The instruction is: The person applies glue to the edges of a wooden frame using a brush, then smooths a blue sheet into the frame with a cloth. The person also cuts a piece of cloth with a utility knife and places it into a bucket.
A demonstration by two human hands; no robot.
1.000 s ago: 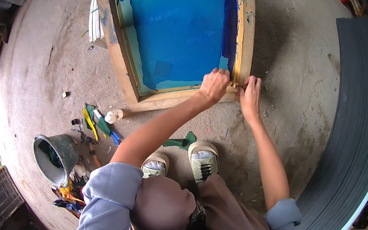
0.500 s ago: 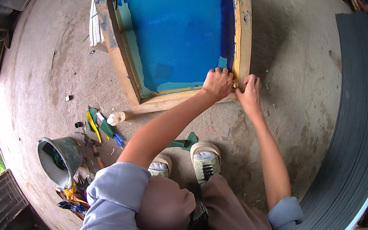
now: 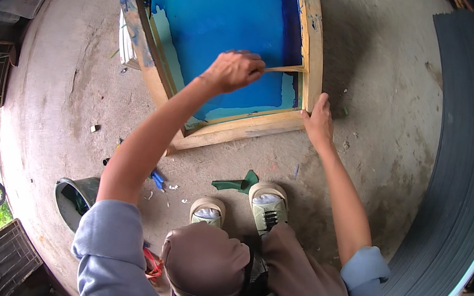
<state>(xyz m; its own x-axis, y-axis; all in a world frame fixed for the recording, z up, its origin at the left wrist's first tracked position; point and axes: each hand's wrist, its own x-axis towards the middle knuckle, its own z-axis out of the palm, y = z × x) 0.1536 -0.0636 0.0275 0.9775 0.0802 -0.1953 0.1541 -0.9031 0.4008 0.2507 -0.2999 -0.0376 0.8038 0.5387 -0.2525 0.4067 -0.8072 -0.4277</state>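
A wooden screen-printing frame (image 3: pixel 233 128) with blue-coated mesh (image 3: pixel 225 19) sits in front of me, paint smeared over its far left corner. My left hand (image 3: pixel 235 72) is closed above the mesh, pinching the end of a thin tan strip of tape (image 3: pixel 284 69). That strip stretches taut to the inner face of the frame's right side, where its other end is still stuck. At the near right corner, my right hand (image 3: pixel 319 122) grips the wood, thumb on the corner and fingers along the outer side. Paler mesh shows along the near and left inner edges.
Green scraps (image 3: pixel 238 183) lie by my shoes (image 3: pixel 267 204). Blue-handled pliers or a similar tool (image 3: pixel 157 180) and a dark bucket (image 3: pixel 73 198) are at left. A long stack of dark grey sheets (image 3: pixel 459 161) lines the right. White material (image 3: pixel 127 42) shows under the frame's left side.
My left hand has moved left and away from the near right corner, peeling the tape strip off the inner side. The right hand has stayed at the corner.
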